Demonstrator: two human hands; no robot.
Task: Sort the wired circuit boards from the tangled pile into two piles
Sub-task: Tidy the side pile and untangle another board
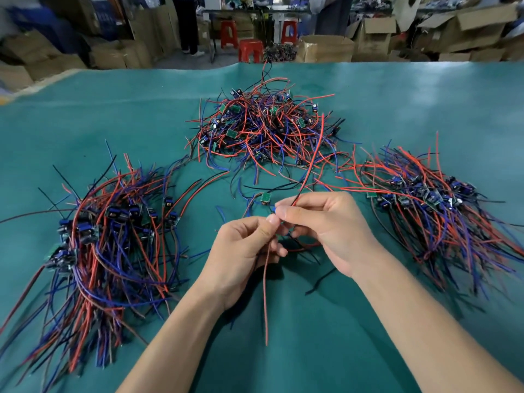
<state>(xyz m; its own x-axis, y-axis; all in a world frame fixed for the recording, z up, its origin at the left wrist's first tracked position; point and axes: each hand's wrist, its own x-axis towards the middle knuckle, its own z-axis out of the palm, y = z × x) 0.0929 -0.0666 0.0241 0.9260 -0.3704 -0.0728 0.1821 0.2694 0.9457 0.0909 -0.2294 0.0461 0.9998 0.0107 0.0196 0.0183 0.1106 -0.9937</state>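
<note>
A tangled pile [263, 129] of small green circuit boards with red, blue and black wires lies at the middle back of the green table [397, 89]. A sorted pile [113, 236] lies at the left and another sorted pile [442, 205] at the right. My left hand [243, 251] pinches a red wire [265, 293] that hangs down toward me. My right hand [323, 222] pinches a red and black wire [312, 157] that runs up toward the tangled pile. Both hands meet at the fingertips, just in front of a loose green board [265, 197]. What lies between the fingers is hidden.
Loose wires trail on the table around my hands. Past the far table edge stand red stools [249, 49], cardboard boxes [326, 48] and a standing person's legs [185, 24].
</note>
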